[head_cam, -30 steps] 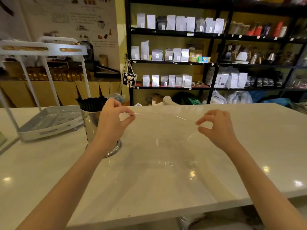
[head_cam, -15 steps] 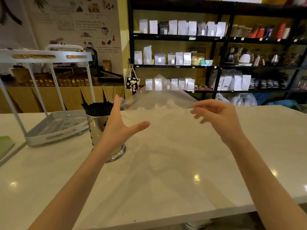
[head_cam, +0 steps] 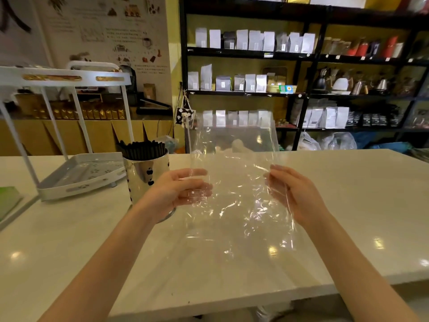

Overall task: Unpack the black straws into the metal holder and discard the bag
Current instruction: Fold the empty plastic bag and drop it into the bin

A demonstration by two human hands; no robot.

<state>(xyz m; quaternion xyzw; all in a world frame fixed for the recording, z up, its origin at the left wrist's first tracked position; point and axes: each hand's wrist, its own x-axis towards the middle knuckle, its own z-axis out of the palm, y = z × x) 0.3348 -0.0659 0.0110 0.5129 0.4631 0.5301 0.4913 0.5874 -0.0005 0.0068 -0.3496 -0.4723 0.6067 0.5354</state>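
Note:
A clear, empty plastic bag (head_cam: 234,173) is held upright above the white counter, spread flat between both hands. My left hand (head_cam: 178,191) grips its left edge and my right hand (head_cam: 294,196) grips its right edge. The bag's top reaches up in front of the shelves. Left of my left hand stands the shiny metal holder (head_cam: 141,175), filled with black straws (head_cam: 142,149) that stick out of its top. My left wrist hides the holder's base.
A white two-tier rack (head_cam: 76,180) stands at the left on the counter (head_cam: 348,217). A green object (head_cam: 8,201) lies at the far left edge. Black shelves (head_cam: 301,94) with bags and kettles stand behind the counter.
The bag went from lying low over the counter to being lifted and held upright. Both hands shifted from pinching its top corners to gripping its side edges.

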